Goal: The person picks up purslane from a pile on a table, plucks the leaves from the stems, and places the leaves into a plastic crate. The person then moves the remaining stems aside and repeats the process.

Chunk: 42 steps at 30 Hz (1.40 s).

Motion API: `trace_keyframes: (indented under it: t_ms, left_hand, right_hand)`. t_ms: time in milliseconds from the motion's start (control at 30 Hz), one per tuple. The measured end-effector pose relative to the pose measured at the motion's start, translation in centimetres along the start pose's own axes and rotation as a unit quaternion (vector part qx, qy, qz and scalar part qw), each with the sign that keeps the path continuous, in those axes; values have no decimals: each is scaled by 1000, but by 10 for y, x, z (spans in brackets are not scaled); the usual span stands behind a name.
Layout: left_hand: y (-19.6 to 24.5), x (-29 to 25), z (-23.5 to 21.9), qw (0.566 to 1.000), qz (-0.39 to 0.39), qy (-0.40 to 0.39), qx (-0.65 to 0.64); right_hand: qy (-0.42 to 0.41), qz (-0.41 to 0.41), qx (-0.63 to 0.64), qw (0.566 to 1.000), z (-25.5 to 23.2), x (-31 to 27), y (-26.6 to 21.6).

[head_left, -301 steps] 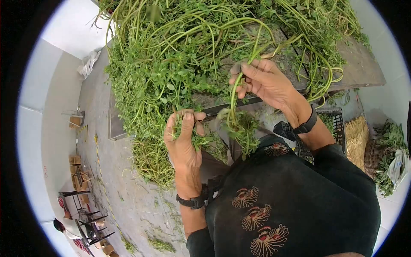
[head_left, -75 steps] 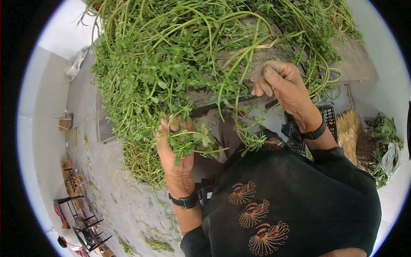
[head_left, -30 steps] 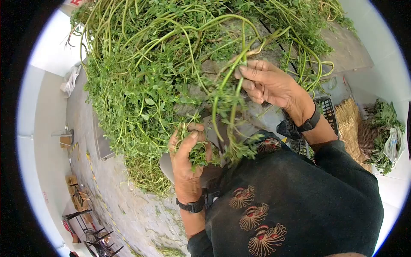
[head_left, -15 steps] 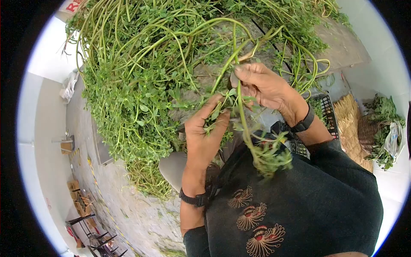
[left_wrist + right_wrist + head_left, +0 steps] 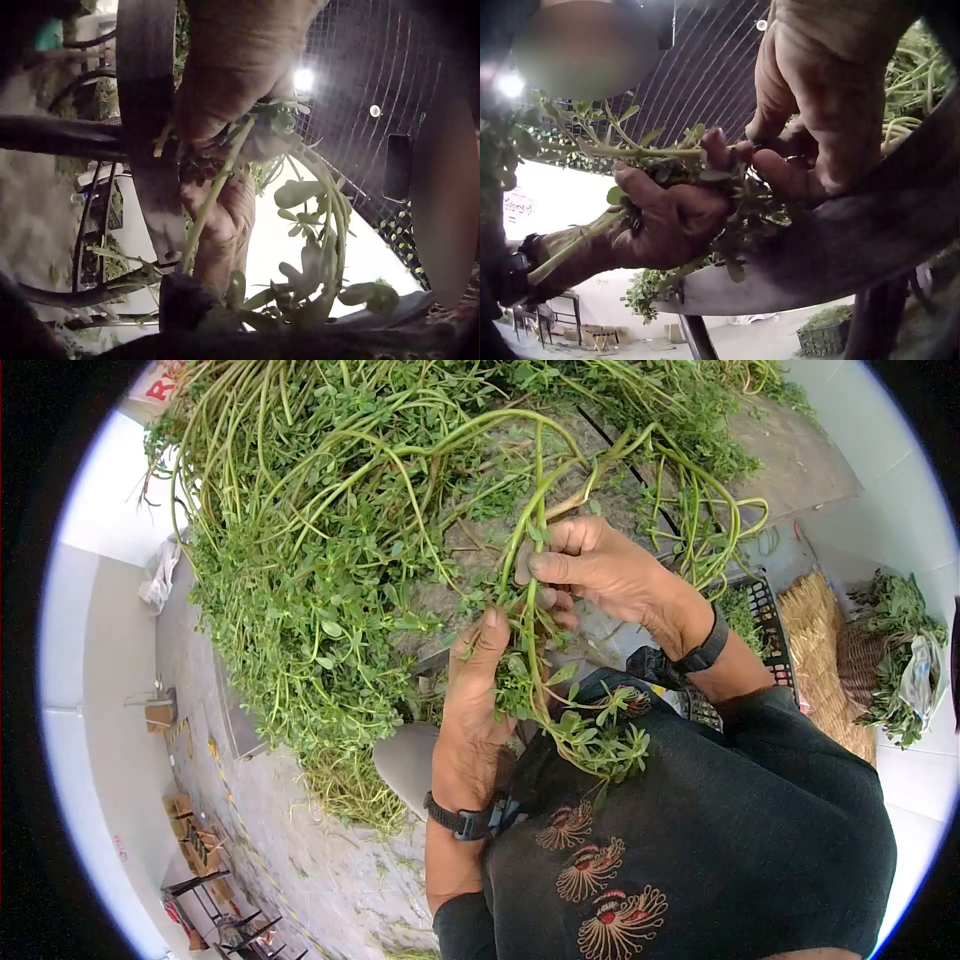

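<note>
A large heap of purslane [image 5: 320,560] covers most of the table. My right hand [image 5: 605,575] pinches a long purslane stem [image 5: 541,690] between thumb and fingers; its leafy end [image 5: 600,750] hangs down before the dark shirt. Just below, my left hand [image 5: 475,685] has its thumb raised close to that stem and holds short leafy sprigs [image 5: 513,685] in its curled fingers. In the right wrist view, the left hand [image 5: 660,217] grips the sprigs right beside the fingertips of the right hand [image 5: 825,90]. Leaves partly hide the left fingers.
Bare table top [image 5: 790,460] shows at the right. Beyond my right forearm stand a black crate [image 5: 768,625], a straw bundle [image 5: 825,670] and a wicker basket [image 5: 860,665] beside leafy greens [image 5: 890,610]. Cardboard boxes [image 5: 185,825] and a dark-framed rack [image 5: 225,915] stand on the floor at left.
My left hand has moved up and right with the sprigs, from beside the heap to the right fingertips. The right hand has come back onto the stem, whose leafy end has swung.
</note>
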<state>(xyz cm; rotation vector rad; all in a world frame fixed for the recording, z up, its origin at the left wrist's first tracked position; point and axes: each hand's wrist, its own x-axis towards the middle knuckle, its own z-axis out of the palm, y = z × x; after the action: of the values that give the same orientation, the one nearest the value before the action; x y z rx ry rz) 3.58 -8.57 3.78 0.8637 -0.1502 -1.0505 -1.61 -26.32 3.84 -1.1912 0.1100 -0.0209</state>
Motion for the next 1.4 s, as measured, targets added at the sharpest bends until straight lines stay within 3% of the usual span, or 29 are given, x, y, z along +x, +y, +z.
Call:
trace_keyframes:
  t_ms: [100,167,300,433,567,633,800,833,933,1000,1067,1100,1167,1200,1233,1333,1400]
  left_hand:
    - [5,-2,0,999,10,-41,31]
    - [-1,2,-3,981,58,51,177]
    - [-1,4,-14,953,108,27,283]
    - [-2,4,-9,957,128,6,262]
    - [-5,5,-11,976,75,39,202]
    - [-8,5,-9,988,79,-20,131]
    - [-13,6,-4,993,90,-22,75]
    - [-11,7,-2,993,91,-21,74]
    - [-16,5,2,992,68,78,79]
    - [-14,5,-5,985,89,45,140]
    - [-23,1,-10,955,169,18,243]
    - [-28,-1,-16,955,167,18,244]
    - [-31,-1,-18,972,143,74,172]
    - [-19,-4,-11,985,91,23,144]
    - [-17,-6,-10,985,91,24,143]
    - [-16,-8,-15,996,6,-68,-58]
    - [-20,-11,-10,993,2,-69,-99]
  right_hand:
    - [-1,-2,-58,998,-1,2,1]
    - [7,4,-92,996,-1,1,-2]
    - [-20,10,-35,999,-2,-1,-2]
    - [-19,9,37,999,-5,1,2]
    - [14,-16,55,998,-1,5,6]
    - [-6,-11,58,998,-1,4,3]
    - [-20,-4,44,999,-1,2,3]
    - [-22,-13,40,999,-1,3,4]
    - [-11,-27,9,1000,2,2,3]
    - [3,-31,-17,999,2,4,3]
    - [71,-64,99,991,-5,11,5]
    - [72,-64,100,990,-7,11,3]
    - [27,-68,73,995,-10,9,-1]
    - [17,-69,77,994,-11,8,1]
    - [17,-68,77,995,-11,8,3]
    - [7,-75,118,990,-10,10,7]
    - [-6,-69,132,989,-9,12,8]
